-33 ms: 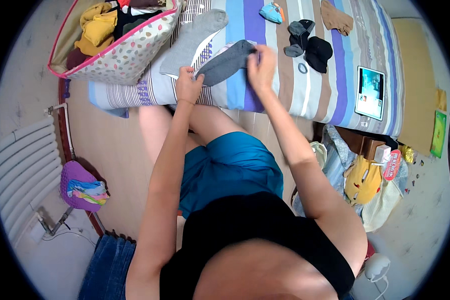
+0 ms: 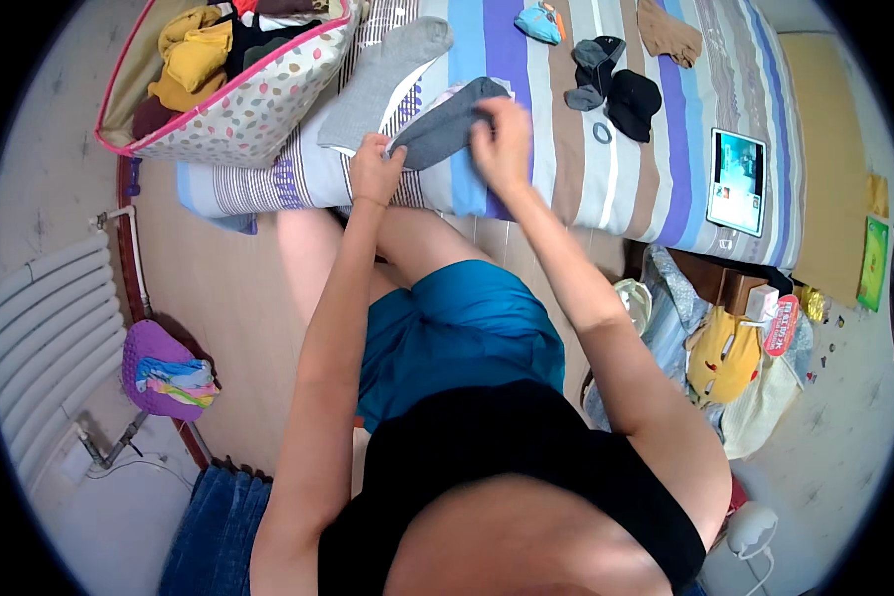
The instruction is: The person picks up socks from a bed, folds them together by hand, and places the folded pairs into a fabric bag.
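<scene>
A dark grey sock [image 2: 442,129] is stretched slantwise over the near part of the bed. My left hand [image 2: 375,171] pinches its left end between thumb and fingers. Over the right end of the sock lies my right hand [image 2: 503,144], its fingers smeared by motion, so their grip is unclear. A pale patterned piece [image 2: 504,87] peeks out behind the dark sock. Just beyond my left hand, a light grey sock [image 2: 387,79] lies flat with a white edge showing.
A leaf-patterned fabric bin [image 2: 258,124] full of folded clothes stands at the far left. Farther right on the striped bed [image 2: 556,179] are a blue bundle [image 2: 539,22], dark socks [image 2: 594,74], a black bundle [image 2: 634,105], a brown sock [image 2: 670,35], a grey ring [image 2: 602,132] and a tablet [image 2: 736,182].
My right hand has slid a little to the left along the dark grey sock, uncovering more of its right end. My left hand stays in place.
</scene>
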Action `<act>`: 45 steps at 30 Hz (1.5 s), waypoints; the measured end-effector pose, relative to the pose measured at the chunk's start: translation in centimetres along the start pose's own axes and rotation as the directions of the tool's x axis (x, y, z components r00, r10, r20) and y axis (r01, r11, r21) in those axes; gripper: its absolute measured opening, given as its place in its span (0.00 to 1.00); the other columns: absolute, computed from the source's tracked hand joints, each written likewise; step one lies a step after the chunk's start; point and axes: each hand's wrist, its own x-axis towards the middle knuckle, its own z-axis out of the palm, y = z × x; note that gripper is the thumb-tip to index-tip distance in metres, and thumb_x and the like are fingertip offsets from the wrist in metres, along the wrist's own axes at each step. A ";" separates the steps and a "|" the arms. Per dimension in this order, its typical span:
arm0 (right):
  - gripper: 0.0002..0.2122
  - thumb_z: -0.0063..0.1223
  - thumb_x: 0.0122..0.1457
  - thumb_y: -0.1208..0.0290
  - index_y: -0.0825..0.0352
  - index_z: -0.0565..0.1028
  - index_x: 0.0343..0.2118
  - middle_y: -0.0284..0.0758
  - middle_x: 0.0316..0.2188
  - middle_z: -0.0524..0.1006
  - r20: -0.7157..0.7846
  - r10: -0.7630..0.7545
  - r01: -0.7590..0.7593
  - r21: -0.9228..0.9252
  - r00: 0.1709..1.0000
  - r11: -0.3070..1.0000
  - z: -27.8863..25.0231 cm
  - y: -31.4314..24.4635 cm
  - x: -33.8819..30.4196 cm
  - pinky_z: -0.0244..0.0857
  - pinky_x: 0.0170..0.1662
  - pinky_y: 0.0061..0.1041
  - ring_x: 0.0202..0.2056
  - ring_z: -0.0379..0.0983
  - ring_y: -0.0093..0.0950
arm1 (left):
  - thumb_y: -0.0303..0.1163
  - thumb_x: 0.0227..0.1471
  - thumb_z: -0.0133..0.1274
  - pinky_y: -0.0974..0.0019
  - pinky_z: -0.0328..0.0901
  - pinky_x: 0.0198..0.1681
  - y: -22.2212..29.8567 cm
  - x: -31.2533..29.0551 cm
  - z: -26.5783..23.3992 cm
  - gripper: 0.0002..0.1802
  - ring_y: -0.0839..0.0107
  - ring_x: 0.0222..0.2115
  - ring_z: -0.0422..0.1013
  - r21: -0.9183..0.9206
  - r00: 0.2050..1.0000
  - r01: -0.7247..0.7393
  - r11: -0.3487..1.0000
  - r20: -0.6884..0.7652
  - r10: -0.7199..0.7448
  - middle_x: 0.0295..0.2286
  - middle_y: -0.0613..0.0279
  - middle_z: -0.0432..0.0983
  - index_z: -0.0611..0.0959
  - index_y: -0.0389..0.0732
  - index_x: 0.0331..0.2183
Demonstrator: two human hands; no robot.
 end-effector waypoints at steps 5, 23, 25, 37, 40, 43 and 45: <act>0.27 0.56 0.35 0.74 0.64 0.63 0.43 0.38 0.43 0.65 0.189 -0.089 0.075 0.082 0.978 0.994 3.5 -5.1 -3.6 0.50 0.52 0.37 0.47 0.59 0.36 | 0.32 0.34 0.56 0.62 0.62 0.26 0.3 -0.7 0.7 0.13 0.60 0.21 0.67 0.238 0.885 -0.434 0.869 -0.071 0.461 0.20 0.54 0.71 0.71 0.36 0.23; 0.08 0.47 0.44 0.78 0.65 0.72 0.29 0.35 0.31 0.74 0.038 0.058 -0.067 0.293 0.998 0.954 5.4 -3.2 -4.4 0.62 0.41 0.28 0.36 0.70 0.31 | 0.35 0.52 0.40 0.76 0.64 0.15 0.3 -1.9 -0.8 0.10 0.73 0.14 0.69 -0.604 0.795 0.581 0.546 0.565 -0.221 0.16 0.59 0.72 0.69 0.38 0.29; 0.08 0.46 0.47 0.77 0.66 0.72 0.32 0.34 0.31 0.75 0.219 0.204 -0.283 0.441 0.954 0.852 4.2 -2.7 -3.5 0.62 0.39 0.25 0.35 0.70 0.27 | 0.36 0.53 0.39 0.75 0.65 0.21 -0.4 -1.8 -1.9 0.11 0.76 0.18 0.69 -0.682 0.854 0.494 0.540 0.496 -0.155 0.20 0.61 0.73 0.71 0.39 0.30; 0.09 0.39 0.54 0.75 0.67 0.67 0.38 0.29 0.31 0.71 0.708 0.324 -0.778 0.595 0.627 0.204 2.2 0.2 -1.1 0.58 0.40 0.16 0.34 0.66 0.18 | 0.27 0.38 0.54 0.66 0.60 0.41 2.0 0.7 1.0 0.18 0.62 0.36 0.67 -0.399 0.890 -0.322 0.859 0.181 0.418 0.34 0.52 0.71 0.72 0.34 0.36; 0.09 0.42 0.50 0.81 0.67 0.65 0.36 0.29 0.31 0.70 0.649 0.230 -0.689 0.689 0.725 0.225 2.3 0.4 -2.2 0.58 0.39 0.16 0.35 0.64 0.17 | 0.26 0.36 0.55 0.65 0.60 0.40 2.4 0.7 0.9 0.16 0.59 0.34 0.66 -0.166 0.868 -0.410 0.897 0.230 0.440 0.31 0.52 0.71 0.73 0.34 0.32; 0.12 0.49 0.47 0.81 0.68 0.64 0.36 0.30 0.31 0.70 0.395 0.349 -0.517 0.756 0.850 0.403 3.7 -0.8 -4.0 0.59 0.38 0.16 0.35 0.64 0.16 | 0.26 0.39 0.54 0.71 0.60 0.37 1.7 0.8 0.5 0.11 0.72 0.31 0.65 -0.173 0.884 -0.361 0.916 0.249 0.395 0.30 0.58 0.70 0.73 0.34 0.29; 0.14 0.49 0.49 0.81 0.69 0.63 0.39 0.32 0.34 0.70 0.256 0.425 -0.452 0.761 0.868 0.465 3.1 -2.0 -4.1 0.60 0.37 0.13 0.34 0.66 0.17 | 0.25 0.40 0.53 0.72 0.59 0.36 2.2 1.0 0.7 0.09 0.73 0.30 0.65 -0.238 0.852 -0.482 0.843 0.099 0.515 0.28 0.61 0.69 0.72 0.34 0.27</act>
